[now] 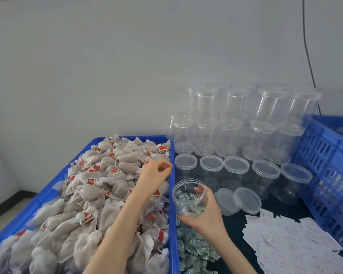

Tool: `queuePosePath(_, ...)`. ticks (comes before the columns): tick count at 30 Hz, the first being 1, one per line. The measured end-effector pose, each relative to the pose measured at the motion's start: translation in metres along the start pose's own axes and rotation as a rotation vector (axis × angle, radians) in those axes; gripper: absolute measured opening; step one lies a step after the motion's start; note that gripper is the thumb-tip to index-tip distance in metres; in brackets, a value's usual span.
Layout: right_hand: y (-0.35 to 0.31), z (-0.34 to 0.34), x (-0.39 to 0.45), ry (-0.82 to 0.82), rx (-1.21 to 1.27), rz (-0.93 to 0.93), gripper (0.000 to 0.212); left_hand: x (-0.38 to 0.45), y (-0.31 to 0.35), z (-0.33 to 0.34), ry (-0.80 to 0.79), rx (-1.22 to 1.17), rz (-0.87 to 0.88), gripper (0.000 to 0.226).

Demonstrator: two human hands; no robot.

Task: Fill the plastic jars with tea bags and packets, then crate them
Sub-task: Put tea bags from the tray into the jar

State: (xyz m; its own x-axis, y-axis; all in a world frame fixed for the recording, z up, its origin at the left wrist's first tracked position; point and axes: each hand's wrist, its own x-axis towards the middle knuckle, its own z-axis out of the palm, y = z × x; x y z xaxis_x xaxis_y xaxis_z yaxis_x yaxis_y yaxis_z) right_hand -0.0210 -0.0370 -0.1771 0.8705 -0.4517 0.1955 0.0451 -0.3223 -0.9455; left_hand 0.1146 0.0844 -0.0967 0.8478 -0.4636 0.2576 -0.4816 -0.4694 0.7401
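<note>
Beside tea-bag tray [127, 139], right hand [204, 216] gripping open jar [188, 196]

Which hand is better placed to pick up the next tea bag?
Left. The left hand hovers over the tea bags in the blue tray, while the right hand grips the open jar.

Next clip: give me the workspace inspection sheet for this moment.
Surface: dark table, mostly covered.
Job's things: blue tray heaped with tea bags; open jar holding a few green packets; lidded empty jars stacked behind; blue crate at right.
Clutter: two loose lids; green packets; white sachets.
Hands: left hand over the tea bags, fingers curled; right hand grips the open jar.
Cables: black cable down the wall.
Surroundings: plain grey wall.
</note>
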Motion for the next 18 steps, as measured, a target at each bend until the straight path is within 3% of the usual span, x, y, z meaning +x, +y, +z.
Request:
queuePosePath(2,0.001,-0.001,-0.001,0.000,0.020,0.003,0.088,0.002,-0.010,-0.001,0.005,0.417,-0.098,0.013)
queuePosePath(3,0.000,-0.002,-0.001,0.001,0.027,0.001,0.088,0.001,-0.015,-0.001,-0.069,0.586,-0.150,0.016)
queuePosePath(6,-0.001,-0.003,-0.002,0.002,0.037,-0.013,0.086,-0.006,-0.023,0.005,-0.447,0.811,-0.257,0.033)
queuePosePath(8,-0.001,-0.004,-0.003,0.002,0.044,-0.022,0.084,-0.009,-0.025,0.008,-0.578,0.900,-0.275,0.039)
queuePosePath(11,-0.001,-0.005,-0.005,0.014,0.056,-0.027,0.082,-0.007,-0.024,0.008,-0.559,0.957,-0.251,0.032)
queuePosePath(15,0.002,-0.004,-0.005,0.014,0.067,-0.008,0.084,-0.003,-0.017,0.003,-0.398,0.867,-0.213,0.025)
queuePosePath(18,0.004,-0.002,-0.005,0.010,0.053,0.012,0.088,-0.005,-0.014,-0.001,-0.378,0.834,-0.194,0.023)
